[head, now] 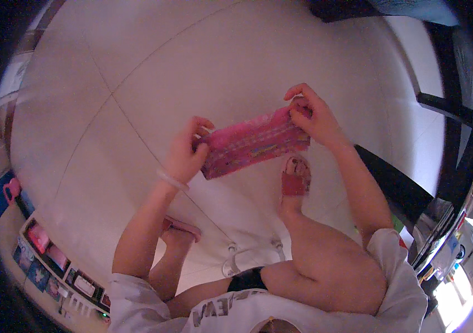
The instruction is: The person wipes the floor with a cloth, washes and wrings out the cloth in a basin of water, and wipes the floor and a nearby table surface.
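A long pink box-like case (255, 139) with a colourful printed pattern spans the space between my two hands, held above the floor. My left hand (186, 147) grips its left end, thumb in front and fingers curled over the top. At the raised right end, my right hand (313, 120) pinches the upper corner, with its index finger lifted away. The case tilts, its left end lower in the picture. I cannot tell what is inside it. A pale bracelet (172, 180) circles my left wrist.
Light tiled floor (145, 75) spreads beneath. My sandalled foot (296, 177) is below the case; white chair legs (253, 254) stand between my legs. A dark desk frame (448, 110) and a cluttered desktop (444, 245) flank me on the right. A low white shelf (63, 266) holds several items at left.
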Demonstrator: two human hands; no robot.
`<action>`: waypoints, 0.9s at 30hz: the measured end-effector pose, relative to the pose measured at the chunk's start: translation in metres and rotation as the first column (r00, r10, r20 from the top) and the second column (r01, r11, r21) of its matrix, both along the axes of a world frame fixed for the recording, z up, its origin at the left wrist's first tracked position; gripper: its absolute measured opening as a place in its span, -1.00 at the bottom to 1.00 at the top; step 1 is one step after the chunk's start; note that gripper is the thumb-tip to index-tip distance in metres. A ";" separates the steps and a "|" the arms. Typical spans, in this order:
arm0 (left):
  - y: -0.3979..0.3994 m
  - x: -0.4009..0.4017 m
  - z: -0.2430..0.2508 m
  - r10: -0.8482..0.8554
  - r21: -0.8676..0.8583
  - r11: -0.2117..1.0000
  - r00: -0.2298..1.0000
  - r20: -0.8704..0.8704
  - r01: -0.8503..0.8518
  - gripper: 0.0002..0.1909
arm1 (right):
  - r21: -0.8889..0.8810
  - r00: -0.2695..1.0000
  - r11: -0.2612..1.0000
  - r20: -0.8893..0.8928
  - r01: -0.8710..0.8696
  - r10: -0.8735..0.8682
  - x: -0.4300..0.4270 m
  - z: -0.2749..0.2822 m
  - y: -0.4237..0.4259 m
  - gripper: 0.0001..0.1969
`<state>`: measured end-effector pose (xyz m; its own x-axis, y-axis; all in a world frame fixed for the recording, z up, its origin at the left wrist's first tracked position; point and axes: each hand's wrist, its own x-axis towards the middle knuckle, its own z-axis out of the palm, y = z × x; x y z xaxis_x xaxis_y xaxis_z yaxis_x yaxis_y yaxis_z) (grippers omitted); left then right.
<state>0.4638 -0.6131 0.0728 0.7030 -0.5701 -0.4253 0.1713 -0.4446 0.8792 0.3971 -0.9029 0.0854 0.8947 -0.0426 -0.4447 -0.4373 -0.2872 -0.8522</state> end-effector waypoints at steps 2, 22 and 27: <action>-0.007 0.007 -0.007 0.054 0.056 0.997 0.998 0.043 -0.056 -0.65 | 0.107 1.000 0.994 -0.029 0.014 -0.011 0.004 -0.005 -0.004 -0.78; -0.017 -0.027 -0.099 -0.362 0.357 0.927 0.537 0.761 0.119 -0.61 | -0.695 0.850 0.676 0.182 -0.244 0.494 -0.021 -0.100 -0.017 -0.61; -0.026 0.001 -0.100 -0.422 0.415 0.881 0.774 0.473 0.227 -0.74 | -0.662 0.889 0.661 -0.017 -0.353 0.457 0.007 -0.095 -0.025 -0.72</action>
